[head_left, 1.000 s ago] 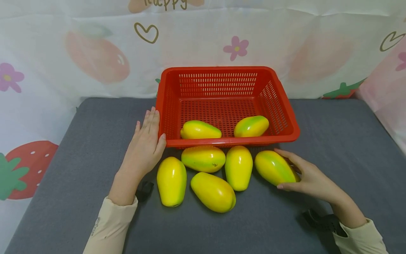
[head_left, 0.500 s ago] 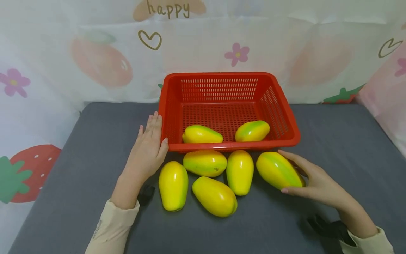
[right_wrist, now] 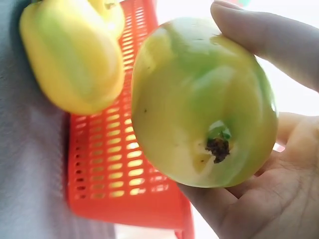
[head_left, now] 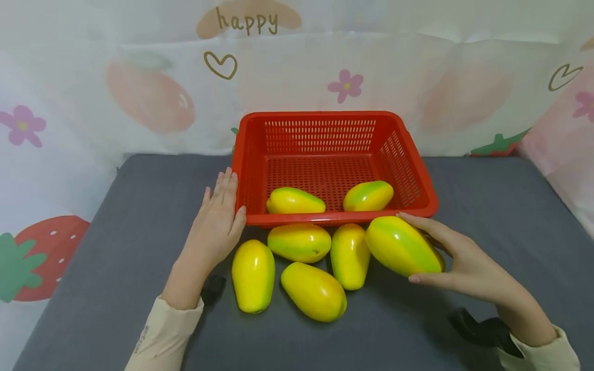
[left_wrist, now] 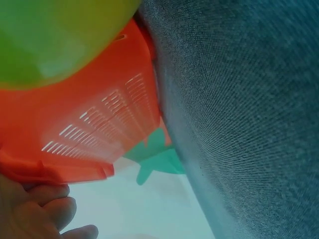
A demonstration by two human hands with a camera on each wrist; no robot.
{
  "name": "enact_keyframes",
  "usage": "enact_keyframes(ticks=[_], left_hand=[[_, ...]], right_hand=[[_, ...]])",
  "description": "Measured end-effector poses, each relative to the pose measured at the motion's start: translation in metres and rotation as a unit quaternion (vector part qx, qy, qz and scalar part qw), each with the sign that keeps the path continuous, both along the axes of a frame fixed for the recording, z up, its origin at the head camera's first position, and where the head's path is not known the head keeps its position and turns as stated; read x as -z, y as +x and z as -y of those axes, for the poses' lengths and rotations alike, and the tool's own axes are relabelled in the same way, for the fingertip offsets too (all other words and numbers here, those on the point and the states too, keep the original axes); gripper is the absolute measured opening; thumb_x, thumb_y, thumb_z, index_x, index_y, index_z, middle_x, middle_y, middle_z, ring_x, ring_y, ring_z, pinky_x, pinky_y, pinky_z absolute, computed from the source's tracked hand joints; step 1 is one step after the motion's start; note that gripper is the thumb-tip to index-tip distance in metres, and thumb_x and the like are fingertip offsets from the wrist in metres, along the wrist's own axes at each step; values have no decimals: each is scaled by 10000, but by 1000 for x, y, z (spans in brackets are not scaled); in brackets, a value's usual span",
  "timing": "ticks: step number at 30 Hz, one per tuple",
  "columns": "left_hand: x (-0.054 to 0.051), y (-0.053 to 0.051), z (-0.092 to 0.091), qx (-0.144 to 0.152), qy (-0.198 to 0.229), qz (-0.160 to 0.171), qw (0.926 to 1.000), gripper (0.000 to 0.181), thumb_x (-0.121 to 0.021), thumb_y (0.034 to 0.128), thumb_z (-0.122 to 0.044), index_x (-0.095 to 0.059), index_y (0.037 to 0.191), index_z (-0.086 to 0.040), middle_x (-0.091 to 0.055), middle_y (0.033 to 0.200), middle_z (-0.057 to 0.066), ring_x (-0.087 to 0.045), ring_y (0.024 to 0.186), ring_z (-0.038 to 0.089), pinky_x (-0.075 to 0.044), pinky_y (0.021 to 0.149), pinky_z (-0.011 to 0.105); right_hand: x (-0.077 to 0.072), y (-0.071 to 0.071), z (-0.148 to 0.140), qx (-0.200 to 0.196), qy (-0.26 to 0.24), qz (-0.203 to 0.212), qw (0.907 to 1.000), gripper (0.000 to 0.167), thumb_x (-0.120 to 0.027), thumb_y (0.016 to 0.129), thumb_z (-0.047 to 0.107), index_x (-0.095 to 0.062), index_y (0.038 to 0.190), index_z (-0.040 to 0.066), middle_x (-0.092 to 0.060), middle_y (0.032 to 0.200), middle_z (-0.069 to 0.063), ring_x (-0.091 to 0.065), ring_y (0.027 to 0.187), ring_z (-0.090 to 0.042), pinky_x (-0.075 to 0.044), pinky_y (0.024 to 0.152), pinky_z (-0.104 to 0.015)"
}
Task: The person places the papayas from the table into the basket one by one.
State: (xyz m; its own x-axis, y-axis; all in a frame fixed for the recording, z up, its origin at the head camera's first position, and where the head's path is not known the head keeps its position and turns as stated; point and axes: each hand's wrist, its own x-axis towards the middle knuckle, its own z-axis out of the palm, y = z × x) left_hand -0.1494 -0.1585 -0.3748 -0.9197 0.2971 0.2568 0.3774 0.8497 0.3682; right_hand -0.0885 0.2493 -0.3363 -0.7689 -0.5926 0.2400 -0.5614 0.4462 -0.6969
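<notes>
My right hand grips a yellow-green papaya by its near end, thumb on one side and fingers on the other. The papaya hangs above the table just off the basket's front right corner. In the right wrist view its dark stem scar faces the camera. With straight fingers, my left hand lies against the left side of the red plastic basket. Two papayas lie inside, one on the left and one on the right.
Several papayas lie on the grey tabletop before the basket: one at the left, one crosswise, one upright in view and one slanted. A printed cloth hangs behind the basket.
My right hand has lifted the papaya off the table and brought it slightly left towards the basket. The left hand stays at the basket's side. The head view has tilted slightly.
</notes>
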Motion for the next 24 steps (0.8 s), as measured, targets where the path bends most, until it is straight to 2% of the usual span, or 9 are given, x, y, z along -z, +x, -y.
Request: enact_keyframes(ticks=[6,13,17,21,24], left_hand=[[4,0,-1,24,35,-107,9999,620,-376,980,-233,-153,1477,64,-115,1549,201,-83,1429,314,-102,1113,551],[4,0,-2,6,50,-134,9999,619,-372,977,-235,-159,1475,66,-112,1551,193,-87,1429,314,-101,1115,547],[2,0,-1,1,25,-180,9998,618,-377,975,-228,-163,1473,69,-120,1548,202,-88,1428,317,-104,1114,550],[2,0,0,-7,7,-167,9999,618,-378,977,-227,-160,1474,68,-126,1547,206,-85,1429,313,-104,1114,549],[2,0,0,-7,1,-154,9999,618,-374,979,-231,-156,1474,68,-126,1546,208,-84,1429,313,-105,1114,548]], right_hand=[[-7,-8,11,-227,-169,-121,9995,922,-817,665,-23,-345,1451,74,-434,1408,-5,-502,1119,-74,-427,902,-148],[-13,-20,21,-156,-63,-192,9997,909,-815,685,3,-344,1455,110,-444,1383,47,-506,1107,-68,-438,888,-159],[-14,-27,26,-102,-131,-128,9998,905,-812,693,9,-344,1458,131,-444,1379,39,-498,1113,-75,-428,901,-161],[-14,-35,32,-206,-336,-28,9992,908,-798,700,-20,-330,1465,122,-430,1400,-15,-501,1118,-109,-433,907,-174],[-15,-42,37,-183,-378,27,9991,911,-791,709,-23,-318,1473,127,-424,1411,-29,-507,1111,-116,-460,871,-190]])
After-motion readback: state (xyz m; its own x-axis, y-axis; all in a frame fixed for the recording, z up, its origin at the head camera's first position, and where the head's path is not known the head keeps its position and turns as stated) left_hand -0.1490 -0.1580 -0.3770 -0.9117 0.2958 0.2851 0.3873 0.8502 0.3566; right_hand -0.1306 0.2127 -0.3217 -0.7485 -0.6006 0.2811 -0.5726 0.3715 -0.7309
